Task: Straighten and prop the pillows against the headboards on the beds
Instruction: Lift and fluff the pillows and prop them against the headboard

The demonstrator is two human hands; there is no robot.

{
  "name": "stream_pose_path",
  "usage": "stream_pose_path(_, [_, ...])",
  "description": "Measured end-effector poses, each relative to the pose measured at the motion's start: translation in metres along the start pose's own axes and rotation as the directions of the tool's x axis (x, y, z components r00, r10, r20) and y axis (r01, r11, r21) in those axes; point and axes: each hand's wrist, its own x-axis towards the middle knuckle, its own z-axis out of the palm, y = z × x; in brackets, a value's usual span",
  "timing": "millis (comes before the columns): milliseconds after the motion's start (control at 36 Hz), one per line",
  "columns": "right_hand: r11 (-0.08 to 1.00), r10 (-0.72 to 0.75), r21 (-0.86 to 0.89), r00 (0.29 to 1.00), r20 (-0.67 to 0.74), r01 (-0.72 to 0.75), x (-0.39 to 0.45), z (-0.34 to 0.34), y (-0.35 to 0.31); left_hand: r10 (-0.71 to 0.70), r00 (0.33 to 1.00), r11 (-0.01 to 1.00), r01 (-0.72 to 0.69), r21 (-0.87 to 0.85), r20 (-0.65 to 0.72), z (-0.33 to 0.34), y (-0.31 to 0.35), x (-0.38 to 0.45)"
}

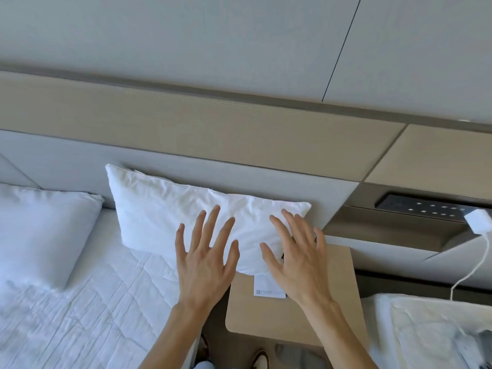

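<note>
A white pillow (165, 209) stands propped on its long edge against the grey headboard (239, 177) at the right end of the left bed (80, 302). Its lower right corner hangs over the bedside table. My left hand (206, 258) and my right hand (298, 258) are both spread flat with straight fingers over the pillow's right half, holding nothing. I cannot tell whether the fingertips touch the fabric. A second white pillow (42, 230) lies flat on the same bed at the left, its top edge near the headboard.
A tan bedside table (266, 315) with a white card (266, 287) stands between the beds. A dark switch panel (420, 206) sits on the wall at right, with a white charger (479, 219) and cable. The corner of a second bed (426, 331) shows lower right.
</note>
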Motion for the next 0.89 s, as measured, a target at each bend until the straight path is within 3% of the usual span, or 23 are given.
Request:
stream_pose_path(306, [0.999, -0.046, 0.003, 0.992, 0.120, 0.046, -0.042, 0.012, 0.022, -0.128, 0.981, 0.991, 0.120, 0.059, 0.146, 0.007, 0.010, -0.054])
stream_pose_path(611, [0.986, -0.167, 0.032, 0.978, 0.125, 0.164, -0.035, 0.011, 0.030, -0.212, 0.966, 0.973, 0.195, 0.121, 0.147, 0.001, 0.022, -0.065])
stream_pose_path(889, [0.965, -0.261, 0.051, 0.961, 0.087, 0.257, -0.032, -0.003, -0.004, -0.280, 0.956, 0.957, 0.270, 0.108, 0.087, -0.023, 0.008, -0.081])
